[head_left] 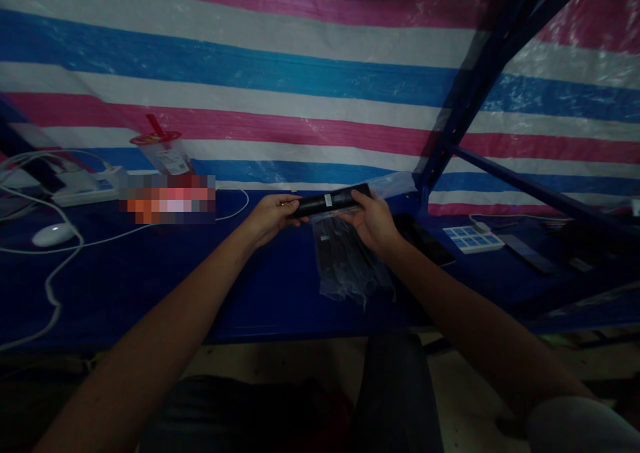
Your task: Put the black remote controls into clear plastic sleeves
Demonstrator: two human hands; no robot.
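My left hand (275, 218) closes around the narrower left end of a black flashlight (315, 204), which lies nearly level above the blue table (265, 286). My right hand (373, 220) grips the wider right end, thumb on top. A small white label faces me on its middle. Just under and in front of the right hand lie several clear plastic bags (350, 266) with dark long items inside. More clear plastic (395, 184) shows behind the flashlight's right end.
At the left are a cup with a red straw (167, 153), white cables (55, 293), a white mouse (54, 234) and a power strip (93, 190). A dark tablet-like slab (425, 240), another power strip (473, 238) and a phone-like slab (529, 253) lie right, near a blue metal frame (457, 116).
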